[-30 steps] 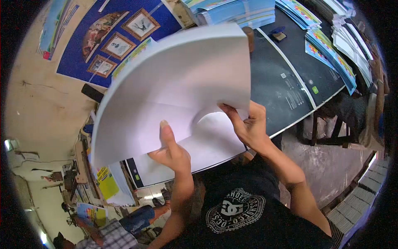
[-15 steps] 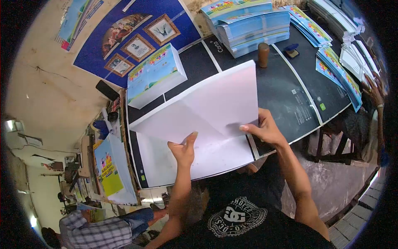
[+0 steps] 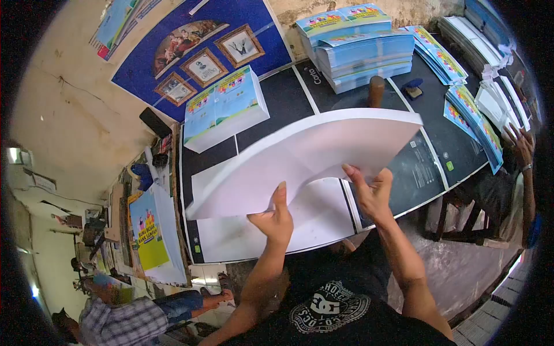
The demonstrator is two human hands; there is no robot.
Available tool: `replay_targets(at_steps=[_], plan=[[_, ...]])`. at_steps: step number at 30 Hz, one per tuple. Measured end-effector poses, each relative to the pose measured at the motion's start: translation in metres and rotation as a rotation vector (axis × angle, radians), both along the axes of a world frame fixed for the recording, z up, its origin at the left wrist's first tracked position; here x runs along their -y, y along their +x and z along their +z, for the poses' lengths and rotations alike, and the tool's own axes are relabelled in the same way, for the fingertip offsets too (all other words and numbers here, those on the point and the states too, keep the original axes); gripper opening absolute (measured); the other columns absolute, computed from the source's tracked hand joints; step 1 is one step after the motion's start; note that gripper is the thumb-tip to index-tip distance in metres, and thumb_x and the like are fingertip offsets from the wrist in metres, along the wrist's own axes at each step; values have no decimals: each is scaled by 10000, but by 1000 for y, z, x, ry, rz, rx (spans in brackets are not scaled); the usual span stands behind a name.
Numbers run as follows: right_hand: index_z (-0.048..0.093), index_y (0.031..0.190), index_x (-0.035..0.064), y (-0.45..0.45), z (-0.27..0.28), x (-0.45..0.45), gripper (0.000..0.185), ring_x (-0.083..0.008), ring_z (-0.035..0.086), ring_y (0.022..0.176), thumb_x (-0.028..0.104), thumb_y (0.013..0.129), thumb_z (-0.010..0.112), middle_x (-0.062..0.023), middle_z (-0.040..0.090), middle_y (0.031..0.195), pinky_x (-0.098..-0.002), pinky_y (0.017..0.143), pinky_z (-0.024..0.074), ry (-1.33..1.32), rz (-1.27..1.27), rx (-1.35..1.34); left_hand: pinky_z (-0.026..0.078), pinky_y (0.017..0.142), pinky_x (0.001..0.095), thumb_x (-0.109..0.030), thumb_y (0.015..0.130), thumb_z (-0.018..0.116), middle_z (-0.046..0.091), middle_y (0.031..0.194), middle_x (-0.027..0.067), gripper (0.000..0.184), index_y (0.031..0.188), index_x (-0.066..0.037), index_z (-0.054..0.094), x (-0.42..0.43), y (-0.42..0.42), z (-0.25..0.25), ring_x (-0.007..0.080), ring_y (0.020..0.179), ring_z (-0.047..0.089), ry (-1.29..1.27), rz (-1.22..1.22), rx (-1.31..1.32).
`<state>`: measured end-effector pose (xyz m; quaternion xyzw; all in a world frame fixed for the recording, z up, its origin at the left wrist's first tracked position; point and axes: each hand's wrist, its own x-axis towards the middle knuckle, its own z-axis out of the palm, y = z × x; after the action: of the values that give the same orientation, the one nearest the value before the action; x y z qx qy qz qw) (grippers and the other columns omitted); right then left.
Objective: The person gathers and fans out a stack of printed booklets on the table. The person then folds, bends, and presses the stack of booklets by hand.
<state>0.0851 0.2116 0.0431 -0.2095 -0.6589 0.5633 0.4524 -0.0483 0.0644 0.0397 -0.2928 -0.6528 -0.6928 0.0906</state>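
Observation:
A thick stack of large white sheets point(image 3: 300, 150) is raised on edge and bowed above the black table. My left hand point(image 3: 274, 219) grips its lower edge near the middle, thumb on the near face. My right hand point(image 3: 372, 193) holds the same edge further right, its thumb also on the near face. The fingers behind the stack are mostly hidden. Under and around it, white paper point(image 3: 323, 213) lies flat at the table's near edge.
Printed stacks stand at the table's back left point(image 3: 228, 109) and back centre point(image 3: 366, 57). A brown cylinder point(image 3: 376, 92), a blue-handled stamp point(image 3: 413, 88) and fanned booklets point(image 3: 476, 124) are at the right. Another person's hand point(image 3: 519, 144) is far right; a seated person point(image 3: 124, 317) is lower left.
The stack was raised high and curved, then lowered and straighter; now it is bowed again and further right. Both hands have shifted right in view, still holding it.

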Motion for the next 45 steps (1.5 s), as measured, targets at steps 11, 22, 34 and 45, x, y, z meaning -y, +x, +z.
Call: replay_targets(at_steps=[11,22,34,45], plan=[[545,1355,-47,4,-52,18,739,-223,568,1160,591,983,552,-141,640,1227,-395,1012,437,-193,148,-44,461,1010,404,-257,844,836,558,1283,153,687,1321,86,479,-15,18,-42,231,1158,566,0,-262,154],[119,1584,-92,1,-70,44,1212,-390,248,1511,872,874,311,-299,233,1623,-474,1219,186,-44,298,-12,479,994,405,-392,739,921,556,1259,129,864,1320,65,474,-18,41,-37,250,1155,575,19,-417,234],[-27,1586,-78,-7,-68,45,1237,-471,62,1544,897,860,205,-332,-10,1656,-529,1241,66,117,397,62,472,1056,416,-450,634,960,533,1337,142,1026,1371,51,453,-28,45,-57,249,1216,560,-84,-351,144],[-10,1601,-57,-23,-73,56,1297,-475,53,1545,923,823,331,-329,-1,1658,-532,1242,80,216,259,-53,528,979,451,-319,875,780,562,1352,202,707,1383,60,465,-14,36,-75,284,1163,603,34,-344,180]])
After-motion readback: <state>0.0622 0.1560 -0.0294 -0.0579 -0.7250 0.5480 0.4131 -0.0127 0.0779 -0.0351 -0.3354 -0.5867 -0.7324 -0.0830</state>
